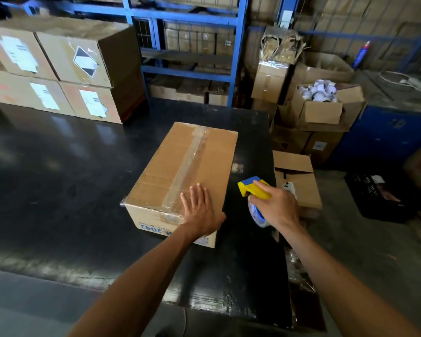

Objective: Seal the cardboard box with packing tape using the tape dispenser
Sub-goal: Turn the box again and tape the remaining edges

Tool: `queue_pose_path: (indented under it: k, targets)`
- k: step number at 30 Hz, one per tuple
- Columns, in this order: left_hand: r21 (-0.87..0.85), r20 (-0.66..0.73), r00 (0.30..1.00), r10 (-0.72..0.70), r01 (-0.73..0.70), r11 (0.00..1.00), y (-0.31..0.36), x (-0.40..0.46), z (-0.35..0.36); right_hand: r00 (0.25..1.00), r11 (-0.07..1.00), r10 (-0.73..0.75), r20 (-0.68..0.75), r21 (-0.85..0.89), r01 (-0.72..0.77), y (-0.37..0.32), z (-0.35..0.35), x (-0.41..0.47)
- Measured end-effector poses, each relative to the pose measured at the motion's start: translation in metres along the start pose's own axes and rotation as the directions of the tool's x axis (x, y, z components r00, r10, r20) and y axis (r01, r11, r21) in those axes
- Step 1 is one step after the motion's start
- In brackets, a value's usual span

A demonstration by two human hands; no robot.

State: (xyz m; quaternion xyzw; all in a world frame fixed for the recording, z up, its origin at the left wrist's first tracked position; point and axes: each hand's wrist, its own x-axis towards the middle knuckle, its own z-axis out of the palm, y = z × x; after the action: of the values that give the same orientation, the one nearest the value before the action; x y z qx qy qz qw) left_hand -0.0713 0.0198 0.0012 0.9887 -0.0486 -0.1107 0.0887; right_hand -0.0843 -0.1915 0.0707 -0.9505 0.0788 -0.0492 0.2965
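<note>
A closed brown cardboard box (pixel 165 171) sits on the black table (pixel 58 166), with a strip of clear tape (pixel 192 161) running along its top seam and down the near face. My left hand (pixel 199 210) lies flat, fingers spread, on the box's near right top corner. My right hand (pixel 277 205) grips a yellow and blue tape dispenser (pixel 250 188) with a roll of clear tape under it, held just right of the box above the table, apart from the box.
Stacked labelled cartons (pixel 58 69) stand at the table's back left. Blue shelving (pixel 187 45) rises behind. Right of the table are open cartons (pixel 321 105), a low box (pixel 299 181) with a white phone (pixel 289 188), and a black crate (pixel 379 198).
</note>
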Motion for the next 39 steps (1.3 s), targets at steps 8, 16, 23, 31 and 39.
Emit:
queue_pose_path:
  k: [8,16,23,31,39]
  targets:
    - [0.067,0.012,0.987,0.159,-0.16,0.985,-0.136,-0.02,-0.042,0.979,0.93,0.148,0.142,0.318,-0.187,-0.062,0.022,0.002]
    - [0.039,0.112,0.993,0.039,-0.044,0.998,-0.133,-0.003,-0.036,0.976,0.929,0.141,0.168,0.319,-0.189,-0.115,0.035,0.007]
    - [0.282,0.295,0.918,0.266,-0.35,0.893,-0.254,0.008,-0.093,0.976,0.901,0.195,0.098,0.376,-0.217,-0.133,0.04,0.006]
    - [0.137,0.206,0.934,0.292,-0.323,0.936,-0.126,0.042,-0.07,0.948,0.842,0.292,0.123,0.437,-0.316,-0.136,0.039,0.003]
    - [0.26,0.244,0.886,0.394,-0.451,0.854,-0.133,0.055,-0.052,0.914,0.765,0.403,0.049,0.531,-0.366,-0.111,0.028,-0.009]
